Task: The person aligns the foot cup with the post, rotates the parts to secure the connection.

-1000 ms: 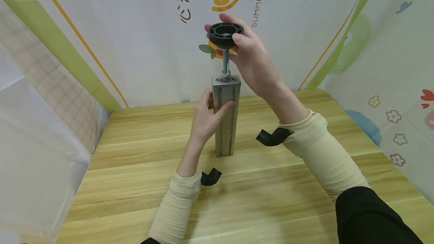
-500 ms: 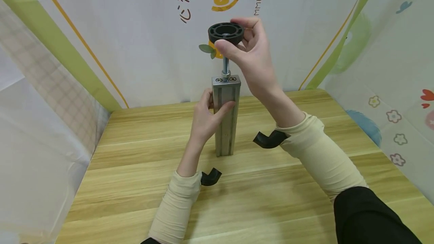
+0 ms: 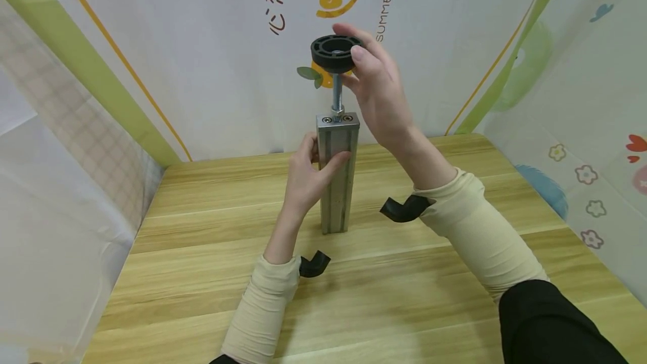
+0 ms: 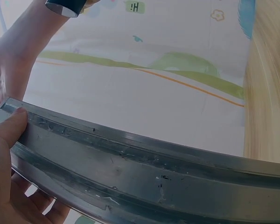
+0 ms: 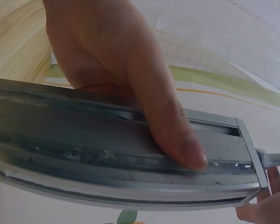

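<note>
A silver aluminium profile [image 3: 337, 190] stands upright on the wooden table in the head view. My left hand [image 3: 307, 178] grips it at mid-height, thumb across the front face; its other fingers are mostly hidden behind. From the profile's top end plate [image 3: 337, 121] rises a threaded bolt [image 3: 337, 91] with a nut at its base. On that bolt sits a round black levelling foot [image 3: 327, 60], ring side up. My right hand [image 3: 380, 86] holds the foot at its right rim between thumb and fingers. In the right wrist view, the left thumb [image 5: 175, 130] presses along the profile's groove.
The wooden table [image 3: 202, 223] ends at a printed white curtain [image 3: 212, 72] just behind the profile. More curtain hangs at both sides. Black curved wrist mounts [image 3: 404, 208] stick out from both sleeves.
The right thumb swung left across the foot's front, then returned to its right side, and the fingers shifted round the rim. Left hand and profile have stayed put.
</note>
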A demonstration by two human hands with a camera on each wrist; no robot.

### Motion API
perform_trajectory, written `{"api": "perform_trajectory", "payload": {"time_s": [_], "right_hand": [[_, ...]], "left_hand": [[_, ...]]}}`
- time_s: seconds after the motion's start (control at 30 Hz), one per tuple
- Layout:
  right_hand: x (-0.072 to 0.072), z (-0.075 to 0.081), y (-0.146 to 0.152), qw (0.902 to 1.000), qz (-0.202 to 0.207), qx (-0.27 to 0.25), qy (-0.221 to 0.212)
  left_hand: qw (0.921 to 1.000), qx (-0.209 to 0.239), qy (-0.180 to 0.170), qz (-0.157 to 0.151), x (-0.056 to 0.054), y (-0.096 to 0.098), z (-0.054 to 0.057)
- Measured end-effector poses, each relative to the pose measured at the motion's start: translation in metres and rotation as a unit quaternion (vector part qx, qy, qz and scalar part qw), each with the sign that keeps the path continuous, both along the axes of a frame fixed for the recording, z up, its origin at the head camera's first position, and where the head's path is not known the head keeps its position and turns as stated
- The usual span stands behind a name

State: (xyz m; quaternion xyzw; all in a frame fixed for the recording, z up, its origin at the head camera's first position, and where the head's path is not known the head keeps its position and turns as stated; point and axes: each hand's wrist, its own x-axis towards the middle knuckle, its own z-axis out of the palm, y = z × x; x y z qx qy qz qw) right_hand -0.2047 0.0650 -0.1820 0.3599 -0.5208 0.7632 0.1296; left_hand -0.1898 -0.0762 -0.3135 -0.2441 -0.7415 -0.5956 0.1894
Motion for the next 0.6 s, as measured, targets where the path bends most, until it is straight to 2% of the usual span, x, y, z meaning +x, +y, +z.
{"api": "perform_trajectory", "payload": {"time_s": [0.13,0.3,0.43,0.6], "right_hand": [[-0.0037,-0.0025,0.0016,0.9983,0.051,-0.020,-0.019],[-0.0048,-0.0030,0.0025,0.9977,0.059,-0.028,-0.015],[-0.0030,-0.0018,0.0021,0.9991,0.017,-0.039,-0.005],[0.0033,-0.0002,0.0000,0.9959,-0.082,-0.030,0.023]], "left_hand": [[1.0000,0.002,0.002,-0.002,-0.0006,0.0001,-0.0016],[1.0000,0.001,0.003,-0.001,-0.0011,0.0004,-0.0030],[1.0000,-0.002,0.002,0.002,-0.0011,0.0005,-0.0027],[1.0000,-0.005,0.003,0.002,-0.0015,-0.0002,-0.0026]]}}
